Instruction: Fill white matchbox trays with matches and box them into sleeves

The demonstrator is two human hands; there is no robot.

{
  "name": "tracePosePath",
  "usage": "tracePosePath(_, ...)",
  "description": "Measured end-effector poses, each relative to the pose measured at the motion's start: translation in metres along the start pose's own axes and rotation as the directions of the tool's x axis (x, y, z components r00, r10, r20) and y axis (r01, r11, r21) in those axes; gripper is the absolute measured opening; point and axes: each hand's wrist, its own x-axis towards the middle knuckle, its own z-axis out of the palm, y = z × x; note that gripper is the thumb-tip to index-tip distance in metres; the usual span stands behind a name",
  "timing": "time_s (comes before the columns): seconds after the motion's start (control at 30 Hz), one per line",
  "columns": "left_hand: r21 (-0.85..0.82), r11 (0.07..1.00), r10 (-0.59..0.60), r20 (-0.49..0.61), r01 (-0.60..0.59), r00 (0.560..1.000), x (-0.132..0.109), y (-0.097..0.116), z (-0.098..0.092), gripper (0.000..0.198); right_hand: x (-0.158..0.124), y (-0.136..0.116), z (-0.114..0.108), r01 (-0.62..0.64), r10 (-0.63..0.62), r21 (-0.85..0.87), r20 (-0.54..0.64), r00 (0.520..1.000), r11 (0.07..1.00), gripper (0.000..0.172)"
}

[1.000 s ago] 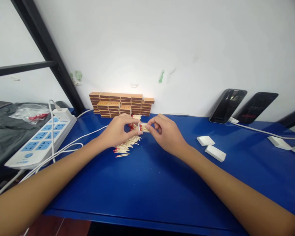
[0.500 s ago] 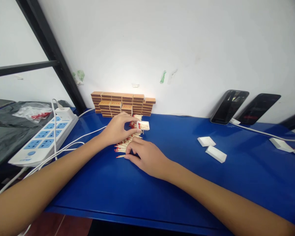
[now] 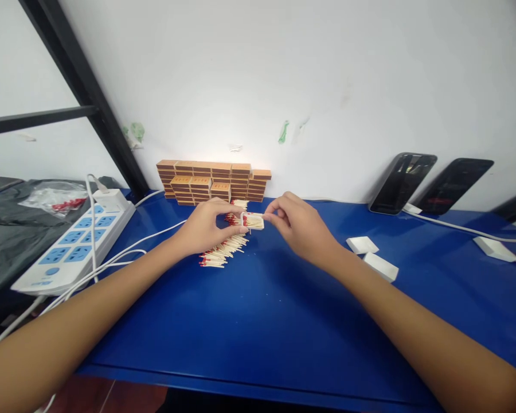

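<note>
My left hand (image 3: pixel 204 225) pinches a small white matchbox tray (image 3: pixel 258 226) by its left end, thumb in front and fingers behind. Matches with red heads lie inside the tray. At its right end, my right hand (image 3: pixel 298 223) is closed in a pinch on a match (image 3: pixel 259 215), which lies along the tray's far edge; the fingertips cover its tail. Below and behind the tray, loose matches (image 3: pixel 223 250) are heaped on the blue table, red heads mostly to the left.
Stacked matchboxes (image 3: pixel 221 167) stand against the wall. Two white trays (image 3: pixel 381 267) lie to the right, with more white pieces (image 3: pixel 493 248) farther off. Two phones (image 3: pixel 399 183) lean on the wall. A power strip (image 3: pixel 75 246) with white cables sits at left on the blue table (image 3: pixel 241 332).
My right hand has moved up and to the right, carrying a match from the near end of the heap to the tray. The left hand keeps its hold on the tray.
</note>
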Motion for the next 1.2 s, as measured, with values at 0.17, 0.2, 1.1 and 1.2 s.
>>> tracePosePath(0.17, -0.094, 0.995, -0.016, 0.015, 0.018, 1.000, -0.001, 0.007, 0.001, 0.037, 0.001, 0.005, 0.001, -0.033, 0.037, -0.069, 0.061, 0.997, 0.997, 0.006)
tracePosePath(0.2, -0.108, 0.994, -0.021, 0.019, 0.023, 1.000, -0.001, 0.007, 0.001, 0.038, -0.001, 0.003, 0.003, -0.027, 0.031, -0.066, 0.072, 0.997, 0.997, 0.005)
tracePosePath(1.1, 0.000, 0.998, -0.055, -0.034, 0.055, 0.998, -0.002, -0.004, 0.002, 0.038, -0.031, -0.054, 0.063, 0.222, -0.254, 0.143, 0.278, 0.926, 0.965, 0.018)
tracePosePath(1.2, -0.018, 0.998, -0.061, -0.029, 0.060, 0.998, -0.001, -0.005, 0.002, 0.038, -0.031, -0.055, 0.063, 0.208, -0.242, 0.143, 0.295, 0.924, 0.968, 0.019)
